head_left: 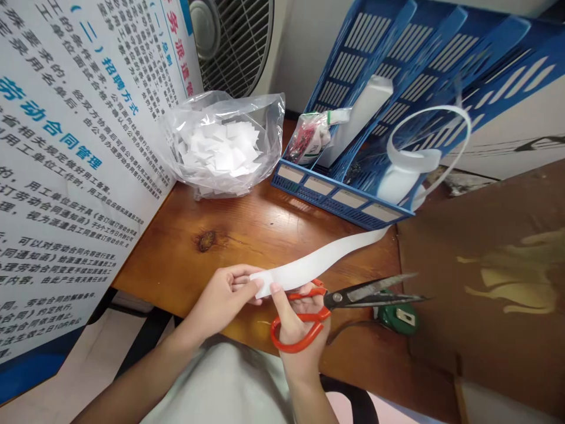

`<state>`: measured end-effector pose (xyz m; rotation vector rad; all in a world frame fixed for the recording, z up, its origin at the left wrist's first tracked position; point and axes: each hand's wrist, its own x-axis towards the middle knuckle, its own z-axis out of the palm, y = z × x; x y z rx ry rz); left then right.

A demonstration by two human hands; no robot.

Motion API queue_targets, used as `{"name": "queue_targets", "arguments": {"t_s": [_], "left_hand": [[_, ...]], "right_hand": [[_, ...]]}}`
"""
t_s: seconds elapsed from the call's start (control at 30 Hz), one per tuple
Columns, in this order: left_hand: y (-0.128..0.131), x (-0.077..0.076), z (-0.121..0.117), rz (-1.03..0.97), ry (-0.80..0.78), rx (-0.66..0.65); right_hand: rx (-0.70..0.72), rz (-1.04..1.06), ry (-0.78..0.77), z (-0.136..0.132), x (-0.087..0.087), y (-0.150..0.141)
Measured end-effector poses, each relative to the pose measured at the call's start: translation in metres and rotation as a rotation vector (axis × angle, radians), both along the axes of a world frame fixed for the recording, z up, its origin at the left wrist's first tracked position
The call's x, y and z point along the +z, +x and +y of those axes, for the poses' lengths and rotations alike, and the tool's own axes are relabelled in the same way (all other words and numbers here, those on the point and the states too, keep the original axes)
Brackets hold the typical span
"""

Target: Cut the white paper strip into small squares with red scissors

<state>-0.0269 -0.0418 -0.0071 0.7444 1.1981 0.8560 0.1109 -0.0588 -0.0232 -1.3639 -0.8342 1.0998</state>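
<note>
My left hand [225, 294] pinches the near end of a long white strip [326, 262] that runs back up to the right, to a white roll [404, 174] in the blue rack. My right hand [300, 321] grips red-handled scissors [348, 303]; its thumb also presses the strip's end. The blades point right, slightly apart, just below the strip and not on it. Both hands hover over the front edge of the wooden desk [247, 235].
A clear plastic bag [223, 147] of small white cut squares sits at the back left. A blue file rack [397, 106] stands behind. A large printed board [75, 147] leans on the left, brown cardboard [494, 282] on the right, a green object [397, 318] beneath the blades.
</note>
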Motion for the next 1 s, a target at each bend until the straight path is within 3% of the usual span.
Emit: {"name": "queue_targets", "arguments": {"t_s": [0.17,0.43,0.73,1.0], "left_hand": [[0.002,-0.01,-0.001,-0.061,-0.009,0.057],[0.005,0.002,-0.001,0.029,0.055,0.105],[0.006,0.006,-0.002,0.099,0.092,0.091],[0.005,0.003,-0.002,0.09,0.071,0.105]], "right_hand": [[-0.012,0.024,-0.01,0.002,-0.002,0.001],[0.059,0.082,-0.028,-0.002,-0.01,0.004],[0.003,0.055,-0.122,-0.003,0.001,0.002],[0.045,-0.016,-0.014,-0.004,-0.008,0.005]]}}
